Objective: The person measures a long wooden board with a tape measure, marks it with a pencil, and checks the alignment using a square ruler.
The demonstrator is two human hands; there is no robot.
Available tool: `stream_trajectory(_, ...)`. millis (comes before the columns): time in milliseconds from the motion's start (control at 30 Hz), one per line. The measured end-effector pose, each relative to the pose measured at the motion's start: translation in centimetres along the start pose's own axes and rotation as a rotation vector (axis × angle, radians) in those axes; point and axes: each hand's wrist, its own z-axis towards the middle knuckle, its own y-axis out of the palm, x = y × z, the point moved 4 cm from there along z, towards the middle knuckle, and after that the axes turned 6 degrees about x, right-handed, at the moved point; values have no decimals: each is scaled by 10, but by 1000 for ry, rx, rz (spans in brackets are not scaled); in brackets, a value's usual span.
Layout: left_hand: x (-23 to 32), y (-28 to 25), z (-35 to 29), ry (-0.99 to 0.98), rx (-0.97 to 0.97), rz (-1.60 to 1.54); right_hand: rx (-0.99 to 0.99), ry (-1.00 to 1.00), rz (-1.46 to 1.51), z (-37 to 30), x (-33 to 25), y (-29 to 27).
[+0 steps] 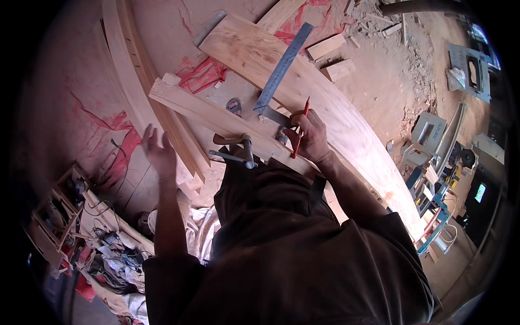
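Note:
My right hand (312, 134) is closed around the handle of a metal try square (284, 66), whose ruled blade points up and away over a wide wooden plank (244, 44). The same hand holds a red pencil (307, 104), which sticks out above and below the fingers. In front of my body a narrower board (197, 110) lies at a slant, with a metal clamp (247, 149) on it near my waist. My left hand (158, 150) holds nothing, its fingers apart, beside the long boards (142, 76) on the left.
Red plastic sheeting (203, 75) and wood offcuts (326, 46) lie on the dusty floor. Cables and tools crowd a cluttered bench (111, 254) at lower left. A saw machine (433, 187) and a grey metal frame (470, 73) stand on the right.

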Motion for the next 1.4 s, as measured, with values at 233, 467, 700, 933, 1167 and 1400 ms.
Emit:
stream_trajectory(233, 170, 96, -61, 123, -493, -846, -52, -51, -126, 16, 3, 14)
stream_trajectory(467, 210, 120, -49, 733, -411, -370, 14, -35, -169, 15, 10, 20)
stream_trajectory(700, 229, 109, -24, 817, -235, -380, 54, 0, -157, 15, 12, 28)
stream_trajectory(933, 235, 101, -13, 796, -223, -429, 69, -29, -144, 20, 15, 28)
stream_trajectory(1167, 238, 111, -6, 827, -216, -547, 30, -36, -138, 27, 14, 29)
stream_trajectory(1400, 236, 115, -3, 830, -195, -638, 17, -32, -88, 29, 16, 28)
